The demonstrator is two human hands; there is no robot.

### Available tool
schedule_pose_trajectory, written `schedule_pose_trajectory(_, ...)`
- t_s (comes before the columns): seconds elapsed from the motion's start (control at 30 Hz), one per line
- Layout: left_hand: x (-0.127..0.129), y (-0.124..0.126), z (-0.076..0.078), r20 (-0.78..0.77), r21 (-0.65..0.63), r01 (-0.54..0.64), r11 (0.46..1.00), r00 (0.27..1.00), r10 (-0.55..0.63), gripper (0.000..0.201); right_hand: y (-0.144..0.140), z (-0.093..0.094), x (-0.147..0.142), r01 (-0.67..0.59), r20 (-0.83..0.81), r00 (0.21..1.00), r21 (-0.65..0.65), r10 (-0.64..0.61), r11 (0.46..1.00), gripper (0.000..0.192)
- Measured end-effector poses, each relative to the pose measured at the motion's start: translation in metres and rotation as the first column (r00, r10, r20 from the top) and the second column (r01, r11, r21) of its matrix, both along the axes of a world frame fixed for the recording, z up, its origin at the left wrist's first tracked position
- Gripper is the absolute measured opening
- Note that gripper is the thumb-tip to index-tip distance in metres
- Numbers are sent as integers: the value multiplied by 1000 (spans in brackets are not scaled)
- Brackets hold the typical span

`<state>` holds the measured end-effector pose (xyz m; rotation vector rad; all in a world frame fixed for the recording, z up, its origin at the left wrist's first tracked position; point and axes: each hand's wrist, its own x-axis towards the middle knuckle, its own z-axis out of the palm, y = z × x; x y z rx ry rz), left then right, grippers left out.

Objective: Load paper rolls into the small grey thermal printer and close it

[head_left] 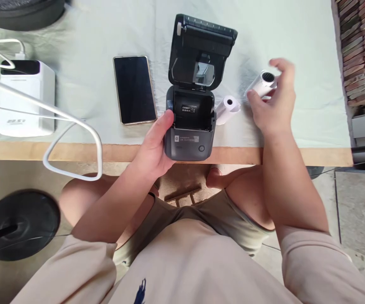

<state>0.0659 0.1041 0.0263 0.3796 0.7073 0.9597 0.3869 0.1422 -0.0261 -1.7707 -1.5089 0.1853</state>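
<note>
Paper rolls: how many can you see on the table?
2. One roll lies just right of the open printer; the other roll is at the right hand. The printer's bay looks empty.
</note>
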Motion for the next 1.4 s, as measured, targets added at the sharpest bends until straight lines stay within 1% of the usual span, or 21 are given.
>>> schedule_pose_trajectory(0.07, -1, 0, 0, -3, 5, -4, 1000, 1000, 4, 29, 2, -4, 5, -4, -185, 982, 98, 22, 995, 78)
schedule_pose_trajectory(0.1, -1, 0, -1, -1, 3, -4, 1000, 1000, 4, 30, 2, -6, 9, -16, -304, 951, 119, 52, 993, 78)
schedule_pose_trajectory(0.17, -1, 0, -1, 4, -4, -3, 1000, 1000, 3, 32, 3, -11, 17, -89, -525, 842, 92, 124, 992, 59)
schedule_pose_trajectory(0.23, -1, 0, -1, 8, -3, -3, 1000, 1000, 3, 33, 3, -15, 23, -189, -655, 737, 38, 167, 981, 39)
schedule_pose_trajectory(0.3, 0, 0, 0, 4, 0, -1, 1000, 1000, 1, 35, 3, -18, 23, -233, -703, 689, 11, 173, 972, 38)
schedule_pose_trajectory(0.4, 1, 1, 1, 8, -13, 7, 1000, 1000, -7, 37, 3, -17, 12, -184, -704, 692, 40, 158, 982, 47)
schedule_pose_trajectory(0.47, 1, 1, 1, 9, -23, 14, 1000, 1000, -14, 37, 1, -10, 1, -156, -707, 682, 111, 189, 981, 55)
schedule_pose_trajectory(0.53, 0, 1, 1, 7, -26, 16, 1000, 1000, -16, 34, -5, 3, -11, -144, -699, 667, 218, 257, 965, 60)
schedule_pose_trajectory(0.6, 0, 1, 0, 8, -26, 19, 999, 1000, -19, 33, -16, 24, -28, -154, -635, 682, 360, 363, 920, 61)
schedule_pose_trajectory(0.67, 0, 0, -1, -1, -16, 24, 1000, 1000, -24, 32, -33, 49, -52, -191, -491, 745, 491, 451, 850, 58)
schedule_pose_trajectory(0.73, 1, -2, -2, -20, 10, 33, 999, 999, -33, 28, -51, 73, -80, -239, -329, 850, 453, 411, 859, 51)
schedule_pose_trajectory(0.77, 1, -3, -3, -25, 32, 38, 999, 999, -37, 26, -59, 83, -94, -266, -265, 882, 404, 390, 875, 50)
schedule_pose_trajectory(0.83, 3, -5, -5, -26, 78, 42, 996, 999, -40, 23, -70, 98, -116, -399, -88, 885, 360, 457, 843, 53)
schedule_pose_trajectory(0.87, 3, -6, -6, -22, 103, 41, 994, 999, -39, 23, -73, 101, -123, -434, 0, 891, 287, 453, 854, 51)
schedule_pose_trajectory(0.9, 3, -7, -7, -16, 130, 39, 991, 999, -37, 24, -73, 102, -128, -457, 93, 889, 221, 448, 862, 49)
schedule_pose_trajectory(0.97, 2, -9, -9, -1, 176, 43, 983, 999, -44, 28, -70, 99, -130, -444, 257, 876, 95, 409, 891, 43)
schedule_pose_trajectory(1.07, 0, -10, -11, 13, 216, 67, 974, 997, -71, 44, -62, 91, -125, -469, 387, 821, 35, 420, 883, 32)
schedule_pose_trajectory(1.1, -1, -10, -11, 8, 215, 72, 974, 997, -76, 47, -61, 90, -125, -481, 397, 812, 38, 428, 876, 28)
schedule_pose_trajectory(1.17, -2, -10, -9, -10, 190, 82, 978, 997, -82, 41, -61, 89, -127, -494, 386, 819, 100, 424, 864, 20)
schedule_pose_trajectory(1.27, -3, -8, -6, -2, 149, 104, 983, 994, -105, 31, -66, 90, -137, -489, 353, 844, 198, 404, 849, 17)
schedule_pose_trajectory(1.4, -4, -7, -5, 9, 152, 81, 985, 996, -83, 34, -74, 87, -148, -541, 349, 819, 210, 455, 814, 9)
